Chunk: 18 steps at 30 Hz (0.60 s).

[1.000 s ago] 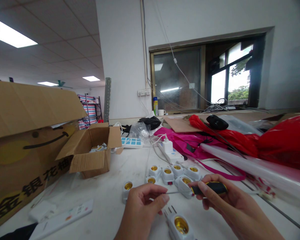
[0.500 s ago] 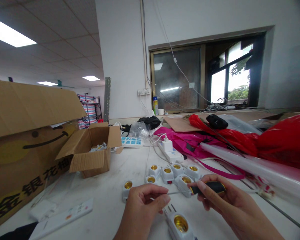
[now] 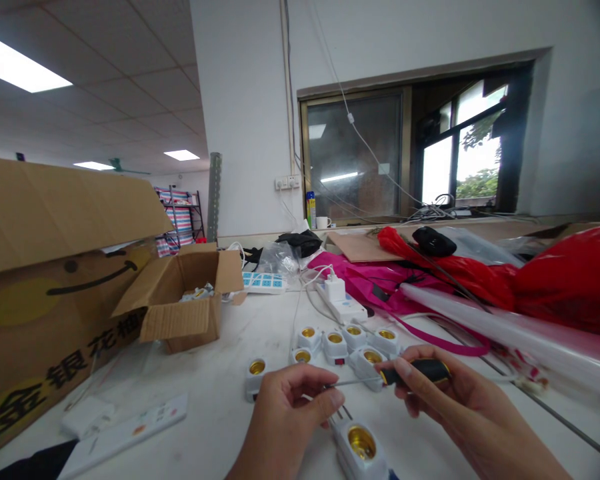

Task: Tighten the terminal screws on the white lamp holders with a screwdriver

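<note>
My right hand [image 3: 443,393] is closed around the black-and-yellow handle of a screwdriver [image 3: 423,373]. The thin shaft points left, its end reaching the fingertips of my left hand [image 3: 297,407]. Thumb and index finger of that hand are bent close together at the tip; whatever they pinch is too small or hidden to make out. Just below the hands lies a white plug-in lamp holder [image 3: 363,447] with a brass-coloured socket, its metal prongs pointing away from me. Behind the hands stand several similar lamp holders [image 3: 335,343], one of them with a red switch.
An open cardboard box [image 3: 185,327] with white parts inside stands left, beside a larger carton [image 3: 55,293]. A white power strip [image 3: 153,427] lies front left; another power strip [image 3: 347,308] sits behind the lamp holders. Red bags [image 3: 570,280] and a clear plastic roll [image 3: 505,333] occupy the right.
The left fingertips have shifted slightly around the screwdriver's tip, and the thumb sits a little farther right. The right hand and screwdriver look almost unmoved.
</note>
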{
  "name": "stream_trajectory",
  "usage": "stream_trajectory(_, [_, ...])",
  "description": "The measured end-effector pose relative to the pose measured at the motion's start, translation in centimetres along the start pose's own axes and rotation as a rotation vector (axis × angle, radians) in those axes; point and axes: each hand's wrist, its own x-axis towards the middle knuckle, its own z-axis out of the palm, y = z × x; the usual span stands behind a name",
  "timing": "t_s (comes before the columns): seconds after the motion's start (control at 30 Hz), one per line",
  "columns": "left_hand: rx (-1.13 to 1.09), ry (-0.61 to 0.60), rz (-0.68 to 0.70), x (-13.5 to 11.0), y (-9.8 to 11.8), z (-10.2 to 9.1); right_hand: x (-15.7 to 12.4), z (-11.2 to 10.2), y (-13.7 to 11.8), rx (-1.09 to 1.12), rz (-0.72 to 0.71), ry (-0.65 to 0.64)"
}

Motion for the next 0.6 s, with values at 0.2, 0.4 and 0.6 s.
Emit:
stream_trajectory(0.2, [0.039, -0.04, -0.006, -0.3, 0.3, -0.4, 0.2, -0.7, 0.2, 0.039, -0.009, 0.021])
stream_trajectory(0.4, [0.494, -0.283, 0.198, 0.3, -1.2, -4.0, 1.1, -3.2, 1.0, 0.061, -0.002, 0.087])
stream_trajectory(0.6, [0.687, -0.402, 0.465, 2.5, -6.2, -3.8, 1.9, -4.1, 3.3, 0.092, -0.037, 0.211])
